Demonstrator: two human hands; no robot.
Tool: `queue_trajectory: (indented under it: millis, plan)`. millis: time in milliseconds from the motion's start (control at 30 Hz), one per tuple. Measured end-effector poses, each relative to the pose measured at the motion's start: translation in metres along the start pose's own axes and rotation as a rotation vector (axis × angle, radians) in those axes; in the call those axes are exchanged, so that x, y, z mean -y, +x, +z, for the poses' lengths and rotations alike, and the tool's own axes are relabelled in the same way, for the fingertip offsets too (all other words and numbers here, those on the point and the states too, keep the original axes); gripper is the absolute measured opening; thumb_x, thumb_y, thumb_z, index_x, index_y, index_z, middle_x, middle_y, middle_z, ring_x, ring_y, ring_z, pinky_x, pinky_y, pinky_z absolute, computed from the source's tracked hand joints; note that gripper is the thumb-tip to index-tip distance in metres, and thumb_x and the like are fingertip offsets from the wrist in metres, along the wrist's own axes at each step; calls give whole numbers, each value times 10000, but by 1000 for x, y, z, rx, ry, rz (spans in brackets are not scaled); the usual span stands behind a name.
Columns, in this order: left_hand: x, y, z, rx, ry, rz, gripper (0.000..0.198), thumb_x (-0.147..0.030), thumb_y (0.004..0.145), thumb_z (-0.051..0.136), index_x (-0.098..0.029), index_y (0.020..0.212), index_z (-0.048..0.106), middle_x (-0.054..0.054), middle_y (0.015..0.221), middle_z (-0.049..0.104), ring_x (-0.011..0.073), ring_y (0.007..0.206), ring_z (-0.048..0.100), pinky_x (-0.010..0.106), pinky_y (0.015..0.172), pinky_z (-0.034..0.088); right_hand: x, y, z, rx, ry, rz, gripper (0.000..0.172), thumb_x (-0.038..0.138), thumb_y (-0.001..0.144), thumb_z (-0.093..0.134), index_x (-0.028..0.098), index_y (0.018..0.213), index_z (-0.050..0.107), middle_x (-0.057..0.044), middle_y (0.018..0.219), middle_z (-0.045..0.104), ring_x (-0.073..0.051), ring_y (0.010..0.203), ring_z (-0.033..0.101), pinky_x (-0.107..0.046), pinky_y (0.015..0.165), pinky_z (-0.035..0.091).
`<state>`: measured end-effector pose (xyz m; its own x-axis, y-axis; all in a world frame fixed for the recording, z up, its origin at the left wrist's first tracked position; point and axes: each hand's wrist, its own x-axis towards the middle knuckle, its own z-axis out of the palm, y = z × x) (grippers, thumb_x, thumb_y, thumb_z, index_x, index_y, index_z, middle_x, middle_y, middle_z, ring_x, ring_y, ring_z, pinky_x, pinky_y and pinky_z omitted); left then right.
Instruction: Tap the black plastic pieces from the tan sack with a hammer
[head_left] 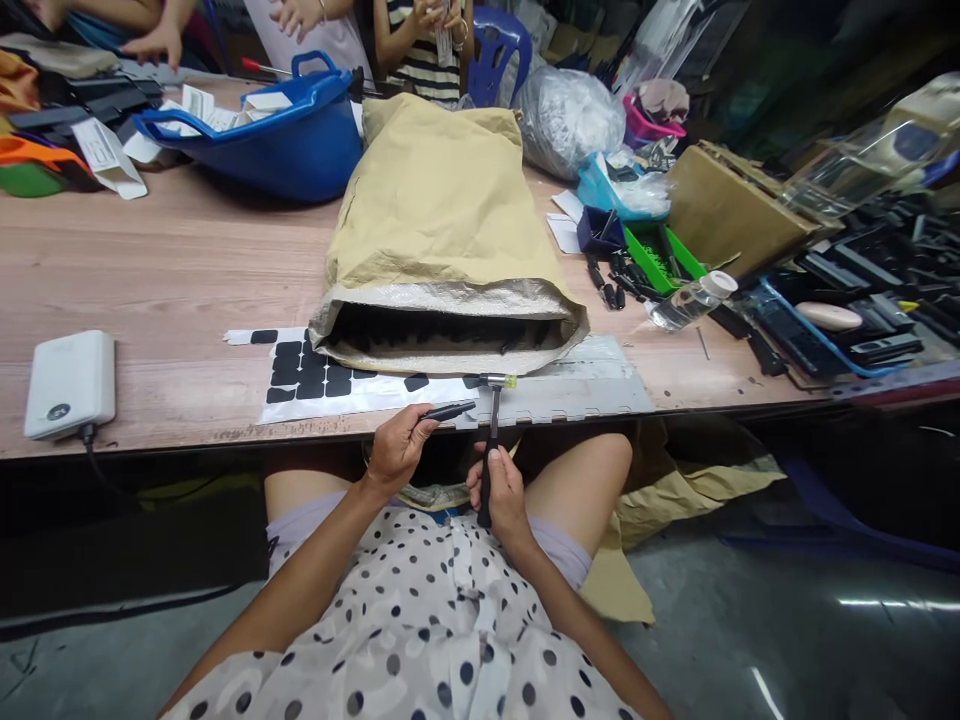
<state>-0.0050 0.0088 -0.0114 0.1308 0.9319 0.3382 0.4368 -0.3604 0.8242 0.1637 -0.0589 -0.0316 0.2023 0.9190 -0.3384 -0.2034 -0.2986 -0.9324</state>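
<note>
Mallet [492,436], yellow-tipped: gripped in right hand [506,490]; slim black piece [451,410]: pinched in left hand [396,450], best held steady.

Soft, even light lies across the bench [187,260], with deep black shadow underneath. White streaks glare off the floor [712,640]. The hammer [493,436] looks fairly crisp; toward the dim upper right, shapes stretch and smear.

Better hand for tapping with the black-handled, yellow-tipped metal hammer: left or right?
Right hand, probably: it grips that hammer by its handle; the left hand holds a slim black elongated piece.
</note>
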Motion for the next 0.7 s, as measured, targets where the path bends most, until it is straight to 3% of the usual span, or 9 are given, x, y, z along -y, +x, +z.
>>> queue_trajectory:
  millis: [167,267,367,433,533,700]
  plan:
    - [3,-1,0,-16,70,82,408,-498,1016,412,-202,990,692,33,842,749,151,699,682,246,687,558,-2,2,0,-2,3,-8,507,707,831,549,215,955,553,84,531,553,-80,335,432,-203,334,358]
    - [4,-5,-2,-19,127,209,405,-458,1033,392,-192,991,694,57,860,754,164,747,699,259,709,566,-3,2,0,7,12,-7,512,710,829,550,214,959,559,87,526,546,-80,331,427,-204,329,356]
    - [8,-16,-4,46,188,378,368,-404,1036,408,-176,1005,695,64,814,745,159,718,694,259,703,560,-3,3,0,3,14,-6,524,722,815,562,214,944,563,89,522,543,-79,332,435,-203,331,363]
    - [13,-26,-3,123,245,421,361,-383,1037,406,-169,1015,696,62,780,736,151,677,684,251,680,549,-3,2,1,0,16,-10,522,723,814,566,215,932,564,88,524,547,-79,333,439,-203,334,365]
    - [26,-39,1,244,384,280,392,-389,1040,373,-178,1003,702,71,812,747,160,693,698,243,666,537,-2,2,1,1,20,-10,516,716,822,566,215,944,568,87,527,551,-81,334,440,-206,338,366]
    - [41,-43,15,529,623,-165,329,-373,986,453,-192,928,722,100,757,739,238,701,713,297,643,525,-2,2,1,9,20,-20,490,688,836,570,213,956,577,81,527,553,-86,340,433,-213,336,358]
